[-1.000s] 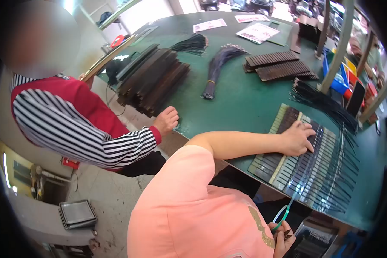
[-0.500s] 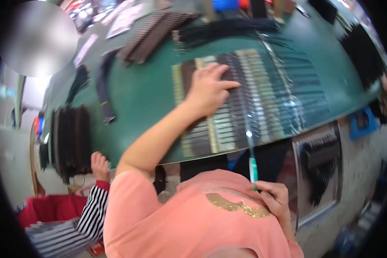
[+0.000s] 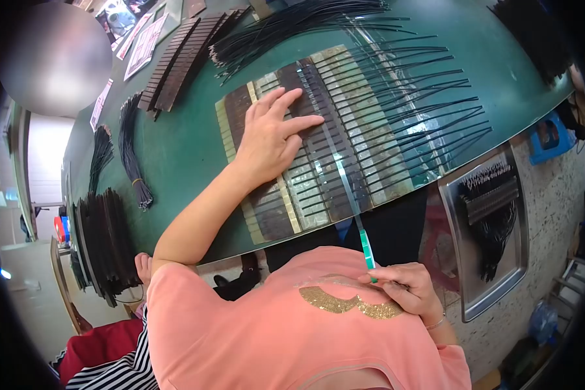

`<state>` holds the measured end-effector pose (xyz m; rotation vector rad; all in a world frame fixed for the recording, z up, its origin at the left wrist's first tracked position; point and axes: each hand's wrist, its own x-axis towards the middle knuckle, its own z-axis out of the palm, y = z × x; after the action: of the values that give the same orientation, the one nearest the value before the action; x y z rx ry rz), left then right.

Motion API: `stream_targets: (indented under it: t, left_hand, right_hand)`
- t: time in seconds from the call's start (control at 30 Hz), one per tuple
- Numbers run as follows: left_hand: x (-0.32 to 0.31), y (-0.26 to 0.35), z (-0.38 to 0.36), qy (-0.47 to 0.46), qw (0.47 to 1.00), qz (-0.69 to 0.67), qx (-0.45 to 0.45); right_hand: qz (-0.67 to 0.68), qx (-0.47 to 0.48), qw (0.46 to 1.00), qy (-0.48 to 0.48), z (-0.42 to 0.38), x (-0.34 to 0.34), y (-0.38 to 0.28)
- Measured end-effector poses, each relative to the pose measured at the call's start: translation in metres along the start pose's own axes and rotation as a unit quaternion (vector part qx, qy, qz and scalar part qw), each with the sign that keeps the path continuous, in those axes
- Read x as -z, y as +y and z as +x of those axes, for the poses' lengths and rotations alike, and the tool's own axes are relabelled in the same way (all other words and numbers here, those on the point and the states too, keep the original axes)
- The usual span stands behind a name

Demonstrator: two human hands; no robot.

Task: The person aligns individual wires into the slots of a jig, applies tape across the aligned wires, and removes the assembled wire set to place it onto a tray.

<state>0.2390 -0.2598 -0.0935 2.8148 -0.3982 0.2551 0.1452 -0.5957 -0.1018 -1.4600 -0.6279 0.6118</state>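
A flat slotted board (image 3: 264,218), banded in dark brown and pale strips, lies on the green table, and several thin black cables (image 3: 429,130) are set side by side across it, their loose ends fanned to the right. My left hand (image 3: 266,143) rests on the board with fingers spread, its index fingertip touching or close to a long, narrow, shiny strip (image 3: 342,170). That strip runs across the cables and over the board's near edge to a green-and-white end (image 3: 366,250). Near my chest, my right hand (image 3: 406,286) pinches this green end between thumb and fingers.
Cable bundles (image 3: 292,32) lie behind the board, with more (image 3: 133,156) to the left. A brown slotted board (image 3: 182,62) sits farther back. Dark slotted boards (image 3: 104,240) stand at the left edge, near another person's hand (image 3: 143,266). A metal tray (image 3: 458,279) holds cables at lower right.
The view has shifted, so the board and my left hand appear farther left. My left hand stays spread on the board, and my right hand still pinches the strip's green end.
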Motion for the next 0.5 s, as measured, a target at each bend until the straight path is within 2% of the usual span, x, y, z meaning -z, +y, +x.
stream_targets:
  t: [0.13, 0.23, 0.33, 0.4, 0.5]
  left_hand:
    - [0.005, 0.004, 0.001, -0.015, 1.000, 0.019, 0.012]
    - [0.005, -0.002, 0.005, -0.015, 0.998, -0.050, -0.030]
    - [0.001, 0.007, -0.001, -0.011, 1.000, 0.003, -0.023]
    - [0.003, 0.009, -0.001, -0.028, 0.999, -0.010, -0.018]
    - [0.003, 0.009, -0.002, -0.021, 0.999, -0.021, -0.036]
  right_hand:
    - [0.003, 0.004, 1.000, -0.004, 0.003, -0.001, 0.001]
    - [0.006, 0.016, 1.000, 0.002, 0.003, -0.003, 0.005]
    - [-0.001, 0.001, 1.000, 0.007, -0.001, -0.001, 0.004]
    - [-0.013, -0.025, 1.000, -0.001, -0.004, 0.002, 0.001]
    - [0.008, -0.005, 1.000, 0.013, 0.000, -0.003, 0.000]
